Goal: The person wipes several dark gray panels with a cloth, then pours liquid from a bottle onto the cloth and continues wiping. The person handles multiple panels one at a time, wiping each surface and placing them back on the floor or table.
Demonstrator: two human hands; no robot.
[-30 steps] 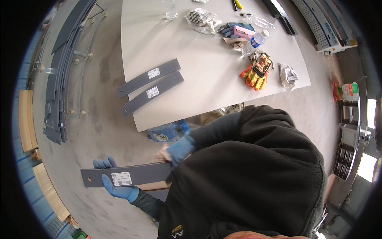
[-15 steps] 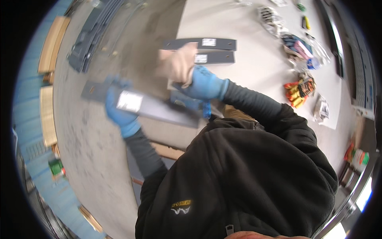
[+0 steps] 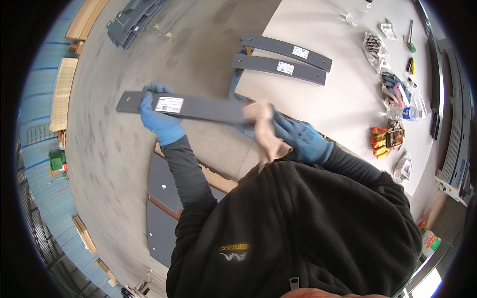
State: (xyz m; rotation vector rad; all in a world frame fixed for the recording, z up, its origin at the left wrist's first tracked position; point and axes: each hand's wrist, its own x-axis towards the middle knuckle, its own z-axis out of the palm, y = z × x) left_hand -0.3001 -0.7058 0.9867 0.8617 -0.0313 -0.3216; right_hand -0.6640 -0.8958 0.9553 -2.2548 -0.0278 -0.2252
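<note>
Both gloved hands on grey bar (image 3: pixel 198 108): I see left hand (image 3: pixel 161 121) fingers wrapped around it near label; right hand (image 3: pixel 298 136) pinches beige cloth (image 3: pixel 266 131) against bar, blurry.

Matt grey metal bar (image 3: pixel 198 108), soft beige cloth (image 3: pixel 266 131)

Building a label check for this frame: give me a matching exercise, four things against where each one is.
Things:
1. grey bar
2. beige cloth
3. two grey bars
4. orange gloves

Places:
A. side by side near the table's left end
B. gripped by the left hand
C. by the table's near edge
D. in the right hand, against the bar

Pairs: 1-B, 2-D, 3-A, 4-C
</note>
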